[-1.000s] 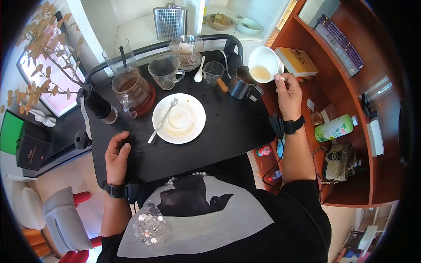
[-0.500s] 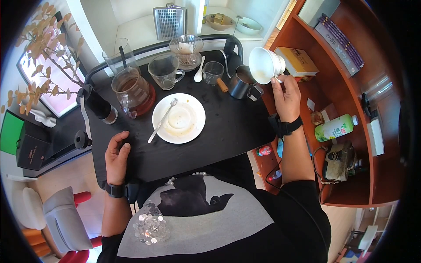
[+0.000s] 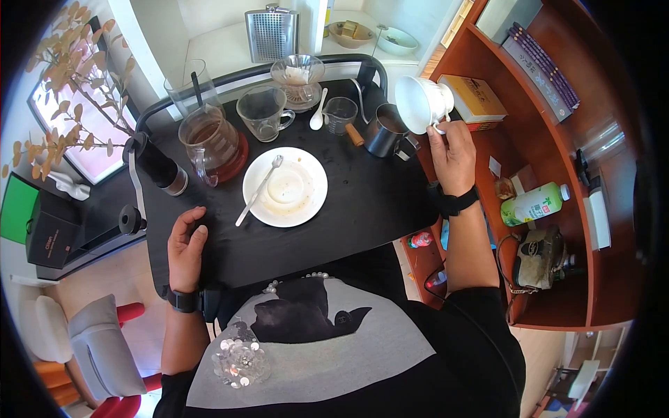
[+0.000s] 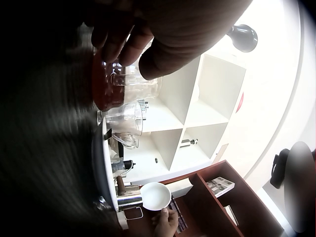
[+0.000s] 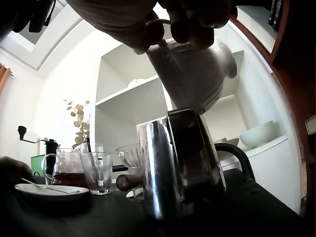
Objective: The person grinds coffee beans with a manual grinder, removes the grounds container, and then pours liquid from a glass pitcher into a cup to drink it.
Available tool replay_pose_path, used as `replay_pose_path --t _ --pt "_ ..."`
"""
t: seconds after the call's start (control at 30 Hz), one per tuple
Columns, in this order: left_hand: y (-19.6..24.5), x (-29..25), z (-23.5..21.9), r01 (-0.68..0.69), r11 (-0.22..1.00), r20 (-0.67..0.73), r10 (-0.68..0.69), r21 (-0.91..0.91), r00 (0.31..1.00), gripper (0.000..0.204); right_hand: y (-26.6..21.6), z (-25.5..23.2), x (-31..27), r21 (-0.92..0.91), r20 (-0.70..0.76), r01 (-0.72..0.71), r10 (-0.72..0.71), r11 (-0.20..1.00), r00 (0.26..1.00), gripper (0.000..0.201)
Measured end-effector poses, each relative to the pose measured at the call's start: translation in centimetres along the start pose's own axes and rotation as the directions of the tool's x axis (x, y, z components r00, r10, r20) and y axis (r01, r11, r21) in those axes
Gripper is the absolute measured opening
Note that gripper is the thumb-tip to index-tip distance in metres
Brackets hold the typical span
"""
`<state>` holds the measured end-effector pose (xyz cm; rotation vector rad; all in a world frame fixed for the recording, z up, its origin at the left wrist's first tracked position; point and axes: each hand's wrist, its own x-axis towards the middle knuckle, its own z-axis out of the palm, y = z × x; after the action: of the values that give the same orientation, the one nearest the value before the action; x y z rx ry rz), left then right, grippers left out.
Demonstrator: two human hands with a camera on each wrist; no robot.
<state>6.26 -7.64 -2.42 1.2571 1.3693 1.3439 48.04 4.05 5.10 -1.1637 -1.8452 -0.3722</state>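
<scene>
In the head view my right hand (image 3: 454, 155) pinches the handle of a white teacup (image 3: 418, 104). The cup is tipped on its side, its mouth toward the left, over the steel milk pitcher (image 3: 385, 132). From the right wrist, the cup (image 5: 192, 69) appears tilted right above the pitcher (image 5: 160, 168). My left hand (image 3: 186, 254) rests at the table's near left with loosely curled fingers, holding nothing. Closest to it are a white saucer (image 3: 306, 205) with a metal spoon (image 3: 258, 193) across it and a glass server (image 3: 212, 150) of brown liquid.
A black hand grinder (image 3: 157, 164) stands at the table's left. Along the back are a glass mug (image 3: 261, 115), a glass dripper (image 3: 298, 73), a white spoon (image 3: 318, 115) and a small measuring cup (image 3: 340, 117). A wooden bookshelf (image 3: 589, 279) borders the right side.
The teacup has tipped further, and the pale brown liquid seen inside it earlier no longer shows. My right hand turned slightly with it. The left hand stayed in place.
</scene>
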Motion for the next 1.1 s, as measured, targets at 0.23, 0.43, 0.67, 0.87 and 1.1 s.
replay_pose_path --t 0.23,0.43,0.67,0.87,1.1 --pt "-0.5 0.2 -0.1 -0.03 0.996 -0.013 0.031 0.082 0.999 0.026 1.6 0.2 -0.8 0.549 0.091 -0.531 0.585 0.646 0.806 0.007" --pt "-0.1 0.8 0.4 -0.123 0.956 0.036 0.118 0.266 0.992 0.023 -0.6 -1.4 -0.8 0.772 0.225 -0.494 0.554 0.401 0.801 0.016" --pt "2.1 1.3 2.9 -0.267 0.805 0.172 0.206 0.53 0.963 0.02 -6.5 1.4 -3.7 0.688 0.619 -0.708 0.38 0.16 0.687 0.015" --pt "1.6 2.1 3.7 -0.28 0.715 0.225 0.174 0.641 0.959 0.015 -9.1 4.9 -5.2 0.616 0.772 -0.787 0.175 0.032 0.611 0.019" --pt "0.8 2.9 3.9 -0.256 0.753 0.143 0.214 0.606 0.966 0.013 -10.2 7.4 -6.1 0.583 0.809 -0.812 0.095 -0.01 0.58 0.022"
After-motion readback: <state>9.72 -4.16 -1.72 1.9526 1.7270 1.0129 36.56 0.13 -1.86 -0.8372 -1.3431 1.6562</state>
